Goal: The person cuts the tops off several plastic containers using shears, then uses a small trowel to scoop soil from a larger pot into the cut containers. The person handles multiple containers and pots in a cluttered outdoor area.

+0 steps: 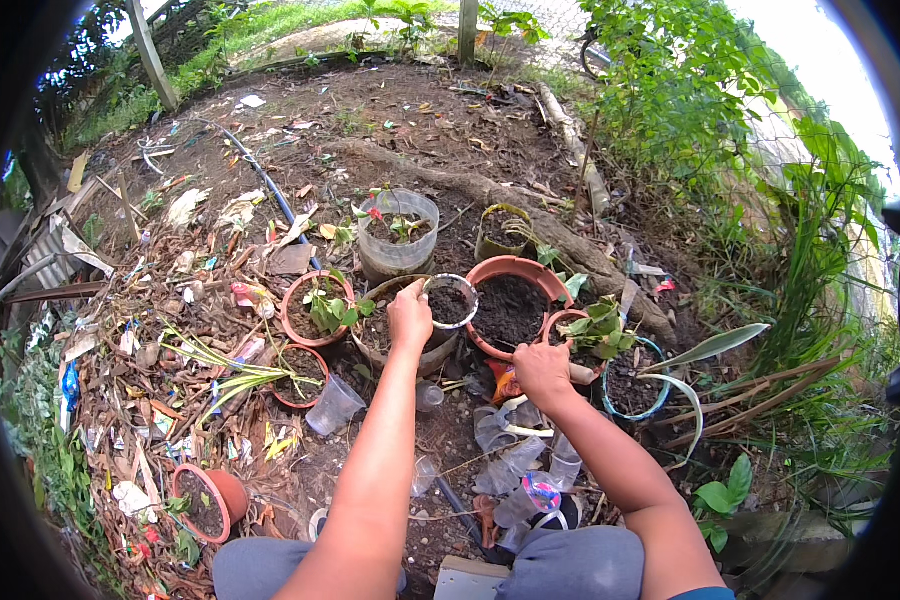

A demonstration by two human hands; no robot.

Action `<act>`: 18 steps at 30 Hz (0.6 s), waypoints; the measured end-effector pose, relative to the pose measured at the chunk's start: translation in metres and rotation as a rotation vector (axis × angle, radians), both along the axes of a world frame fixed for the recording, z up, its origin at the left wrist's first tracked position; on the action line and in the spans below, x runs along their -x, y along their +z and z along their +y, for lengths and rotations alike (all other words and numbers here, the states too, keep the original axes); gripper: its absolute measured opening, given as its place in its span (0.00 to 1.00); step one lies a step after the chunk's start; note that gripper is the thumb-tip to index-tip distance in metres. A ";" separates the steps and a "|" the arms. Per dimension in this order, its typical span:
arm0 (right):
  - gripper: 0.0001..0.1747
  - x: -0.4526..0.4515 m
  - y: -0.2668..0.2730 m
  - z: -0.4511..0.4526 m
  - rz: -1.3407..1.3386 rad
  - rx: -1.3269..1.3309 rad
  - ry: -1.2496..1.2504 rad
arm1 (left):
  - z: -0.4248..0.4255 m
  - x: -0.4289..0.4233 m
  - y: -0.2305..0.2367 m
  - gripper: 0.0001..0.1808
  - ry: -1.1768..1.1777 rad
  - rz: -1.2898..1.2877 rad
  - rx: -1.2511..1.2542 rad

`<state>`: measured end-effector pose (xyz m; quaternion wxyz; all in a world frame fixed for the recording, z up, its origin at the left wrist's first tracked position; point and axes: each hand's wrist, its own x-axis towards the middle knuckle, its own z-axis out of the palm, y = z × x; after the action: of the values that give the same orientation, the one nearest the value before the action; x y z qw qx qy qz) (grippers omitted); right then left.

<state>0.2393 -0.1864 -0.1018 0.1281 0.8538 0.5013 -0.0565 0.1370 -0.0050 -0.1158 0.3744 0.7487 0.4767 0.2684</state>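
My left hand (410,313) grips the left rim of a small pale container of soil (450,301), which overlaps the right side of a wide pot (375,337). My right hand (544,367) is closed at the lower edge of a large terracotta-coloured pot (487,345) filled with dark soil; its fingertips reach towards a smaller pot with a leafy plant (602,328). The end of a pale rod-like piece (583,373) shows beside that hand, and whether the hand grips it or a pot rim is hidden. A blue-rimmed pot (664,401) with long leaves stands further right.
Behind stand a clear plastic container with a plant (397,255) and a yellowish pot (504,247). Potted plants (319,309) are at left, one brown pot (230,499) tipped over. Clear plastic cups (517,465) lie near my knees. A thick root (570,247) crosses behind.
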 end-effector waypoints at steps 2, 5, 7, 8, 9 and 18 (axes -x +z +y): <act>0.11 -0.026 -0.002 -0.012 0.164 -0.047 -0.200 | -0.002 -0.003 0.008 0.15 -0.045 0.082 -0.119; 0.12 -0.046 0.017 -0.023 0.257 -0.147 -0.242 | -0.008 -0.015 0.024 0.15 -0.084 0.114 -0.392; 0.12 -0.051 0.038 -0.025 0.193 -0.227 -0.240 | -0.022 -0.031 0.031 0.15 -0.041 0.009 -0.671; 0.12 -0.055 0.051 -0.024 0.153 -0.199 -0.248 | -0.026 -0.040 0.033 0.14 -0.133 -0.056 -0.564; 0.11 -0.057 0.061 -0.022 0.115 -0.169 -0.256 | -0.030 -0.048 0.033 0.14 -0.209 -0.191 -0.535; 0.11 -0.050 0.006 -0.008 0.180 -0.054 -0.326 | -0.070 -0.090 -0.050 0.30 -0.617 0.512 -0.160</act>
<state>0.2889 -0.1947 -0.0960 0.0490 0.9184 0.3672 -0.1390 0.2270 -0.0746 -0.1660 0.2474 0.9259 0.2851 -0.0153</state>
